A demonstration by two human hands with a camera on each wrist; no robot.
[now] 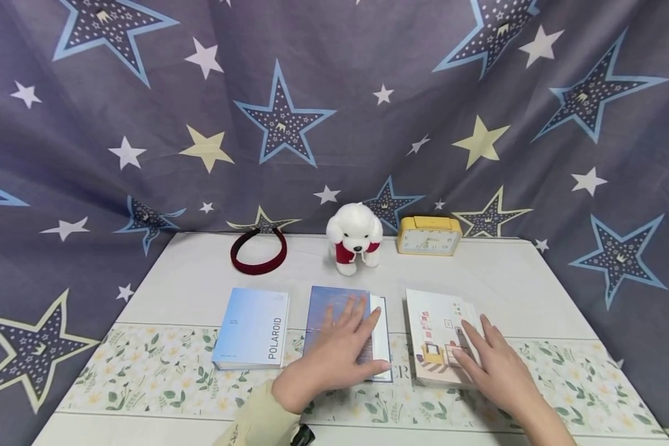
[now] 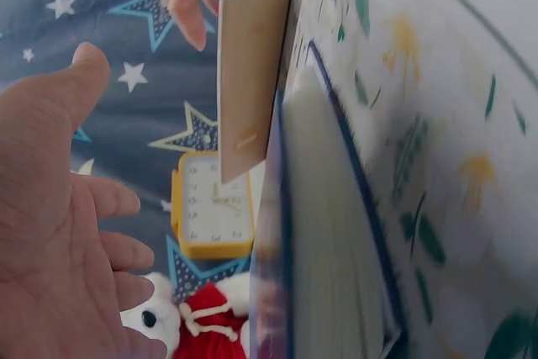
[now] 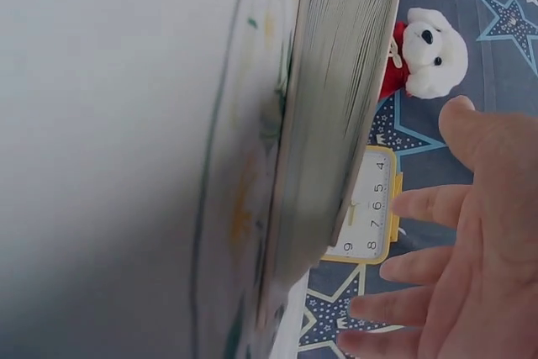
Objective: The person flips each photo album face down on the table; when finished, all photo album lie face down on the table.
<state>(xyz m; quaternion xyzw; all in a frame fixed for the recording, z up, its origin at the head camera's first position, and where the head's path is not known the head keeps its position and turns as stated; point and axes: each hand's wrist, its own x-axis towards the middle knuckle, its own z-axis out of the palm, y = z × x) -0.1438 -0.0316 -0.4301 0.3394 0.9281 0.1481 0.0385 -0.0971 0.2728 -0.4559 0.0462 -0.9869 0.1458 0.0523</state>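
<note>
Spread and nearly straight, my left hand [image 1: 337, 353] is over the middle album [image 1: 327, 300], which has a purple-blue cover and a pale strip on its right side. A gap shows between the palm and this album [image 2: 332, 233] in the left wrist view. My right hand [image 1: 502, 368] is above the right part of a white album [image 1: 432, 316] with a printed room scene. In the right wrist view its fingers are extended, apart from the album's thick page block [image 3: 336, 98]. Neither hand holds anything. Left of them lies a blue album [image 1: 251, 328] marked POLAROID.
Behind the albums are a dark red headband [image 1: 259, 269], a white plush dog [image 1: 355, 226] in a red vest, and a yellow alarm clock [image 1: 429, 236]. A star-patterned curtain [image 1: 368, 37] hangs behind the table. A floral strip [image 1: 161, 371] crosses the white tabletop [image 1: 189, 285].
</note>
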